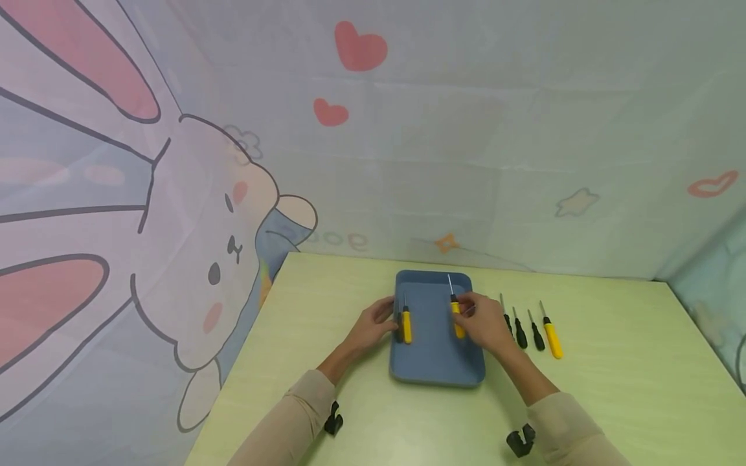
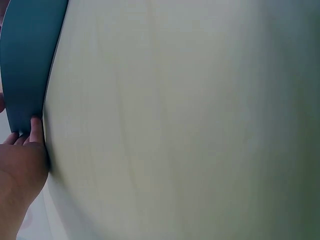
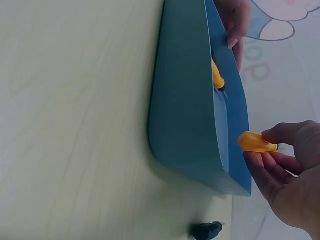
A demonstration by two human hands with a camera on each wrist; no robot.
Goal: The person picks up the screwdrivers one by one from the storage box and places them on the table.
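Observation:
A blue-grey tray [image 1: 437, 362] lies on the table. My left hand [image 1: 374, 323] grips its left side, thumb at the rim and fingers against the outer wall; in the left wrist view those fingers [image 2: 36, 131] touch the tray wall [image 2: 31, 60]. With thumb and fingertips, my right hand [image 1: 482, 321] pinches the yellow handle of a screwdriver [image 1: 456, 310] over the tray's right part, shaft pointing away from me. The right wrist view shows this handle [image 3: 256, 142] above the rim. Another yellow-handled screwdriver [image 1: 406, 325] lies inside along the left wall.
Right of the tray, several screwdrivers lie side by side on the pale green table [image 1: 629, 362]: black-handled ones [image 1: 520, 333] and a yellow-handled one [image 1: 552, 338]. A printed cloth [image 1: 443, 162] hangs behind the table. Black clips [image 1: 520, 442] sit by the sleeves.

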